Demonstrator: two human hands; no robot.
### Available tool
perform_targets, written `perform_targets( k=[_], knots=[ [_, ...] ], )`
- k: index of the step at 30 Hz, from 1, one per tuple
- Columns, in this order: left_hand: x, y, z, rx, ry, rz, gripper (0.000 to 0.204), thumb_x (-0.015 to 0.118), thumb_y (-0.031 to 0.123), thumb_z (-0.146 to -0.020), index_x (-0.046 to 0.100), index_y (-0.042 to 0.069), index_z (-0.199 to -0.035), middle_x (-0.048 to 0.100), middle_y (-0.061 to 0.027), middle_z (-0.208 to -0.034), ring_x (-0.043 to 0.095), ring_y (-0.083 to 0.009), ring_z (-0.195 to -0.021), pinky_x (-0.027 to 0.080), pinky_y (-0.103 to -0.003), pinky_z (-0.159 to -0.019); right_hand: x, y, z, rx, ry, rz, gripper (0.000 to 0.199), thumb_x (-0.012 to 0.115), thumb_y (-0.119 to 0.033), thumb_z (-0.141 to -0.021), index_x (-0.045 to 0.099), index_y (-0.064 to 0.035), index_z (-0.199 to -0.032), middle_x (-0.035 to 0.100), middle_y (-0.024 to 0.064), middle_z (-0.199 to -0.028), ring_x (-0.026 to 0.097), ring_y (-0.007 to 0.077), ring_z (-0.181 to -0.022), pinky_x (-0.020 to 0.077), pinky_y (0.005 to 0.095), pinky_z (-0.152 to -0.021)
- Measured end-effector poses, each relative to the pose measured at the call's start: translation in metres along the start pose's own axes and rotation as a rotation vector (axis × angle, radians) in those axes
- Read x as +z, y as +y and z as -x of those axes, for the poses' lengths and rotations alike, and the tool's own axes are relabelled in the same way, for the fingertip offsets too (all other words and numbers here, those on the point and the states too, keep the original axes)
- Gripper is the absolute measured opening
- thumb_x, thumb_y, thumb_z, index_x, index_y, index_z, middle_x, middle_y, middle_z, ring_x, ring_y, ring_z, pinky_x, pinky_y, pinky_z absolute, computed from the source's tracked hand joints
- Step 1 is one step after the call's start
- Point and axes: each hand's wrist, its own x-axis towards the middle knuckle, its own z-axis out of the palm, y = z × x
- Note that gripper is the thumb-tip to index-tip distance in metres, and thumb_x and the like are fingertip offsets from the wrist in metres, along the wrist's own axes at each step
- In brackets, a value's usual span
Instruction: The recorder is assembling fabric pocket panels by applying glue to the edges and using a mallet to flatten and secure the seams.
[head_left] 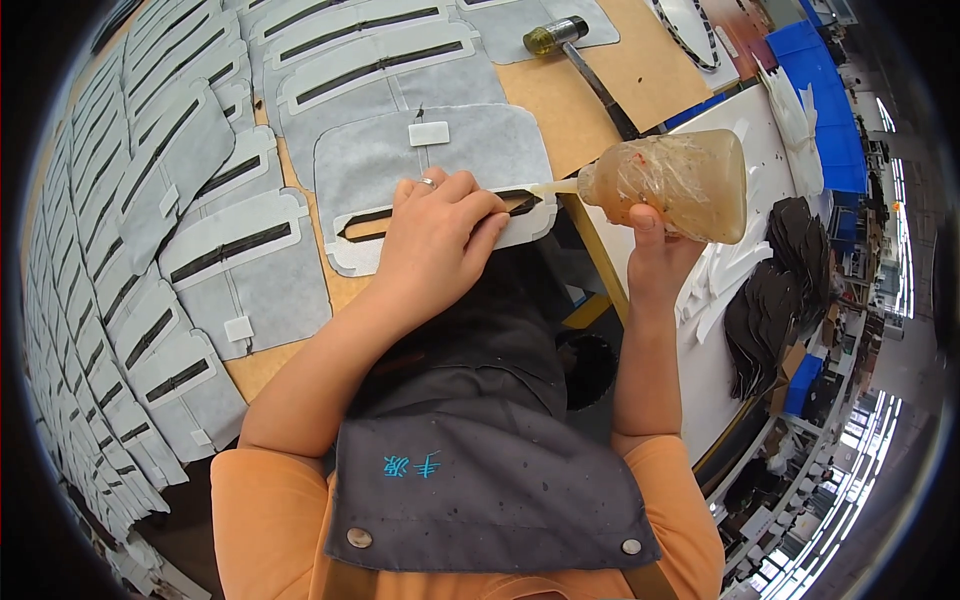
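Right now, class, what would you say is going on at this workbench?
A person in an orange shirt and dark apron works on a grey fabric piece at the front of a wooden bench. The left hand presses down on its white strip with a dark slot. The right hand holds a squeeze bottle of amber glue, nozzle tip at the slot's end. Many matching pieces lie in overlapping rows to the left, and a hammer lies behind.
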Motion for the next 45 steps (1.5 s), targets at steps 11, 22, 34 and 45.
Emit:
perform_targets(
  k=[11, 22, 34, 45],
  knots=[
    [-0.018, -0.002, -0.008, -0.216, -0.047, 0.373, 0.014, 0.059, 0.013, -0.089, 0.063, 0.006, -0.1, 0.056, -0.0109, -0.094, 0.053, -0.0273, -0.09, 0.036, -0.04, -0.085, -0.076, 0.01, -0.036, 0.502, 0.02, -0.83, 0.074, 0.063, -0.052, -0.085, 0.041, 0.0056, -0.126, 0.061, 0.0174, -0.1, 0.046, 0.0098, -0.047, 0.0325, 0.0202, -0.033],
    [-0.062, -0.032, -0.078, -0.241, -0.384, -0.413, 0.041, 0.067, 0.017, -0.074, 0.057, 0.008, -0.112, 0.057, -0.0128, -0.105, 0.052, -0.0288, -0.105, 0.036, -0.041, -0.093, -0.075, 0.01, -0.041, 0.525, 0.102, -1.064, 0.081, 0.061, -0.055, -0.086, 0.036, 0.0102, -0.126, 0.059, 0.0176, -0.104, 0.031, 0.0066, -0.037, 0.0308, 0.0187, -0.033],
    [-0.102, -0.025, -0.029, -0.24, 0.15, 0.282, 0.01, 0.063, 0.011, -0.089, 0.062, 0.003, -0.095, 0.053, -0.0001, -0.082, 0.047, -0.0048, -0.064, 0.038, -0.022, -0.054, -0.07, 0.011, -0.037, 0.518, 0.095, -0.939, 0.078, 0.055, -0.058, -0.089, 0.041, 0.0103, -0.124, 0.061, 0.0175, -0.102, 0.036, 0.0054, -0.039, 0.0347, 0.0192, -0.037],
    [-0.077, 0.019, 0.079, -0.99, -0.145, 1.051, 0.026, 0.048, 0.02, -0.1, 0.05, -0.003, -0.11, 0.065, -0.0143, -0.087, 0.068, -0.0213, -0.073, 0.056, -0.031, -0.065, -0.036, 0.012, -0.029, 0.548, 0.058, -0.524, 0.065, 0.05, -0.062, -0.089, 0.045, -0.0111, -0.13, 0.059, 0.0236, -0.119, 0.064, 0.0176, -0.079, 0.0519, 0.0262, -0.055]
  ],
)
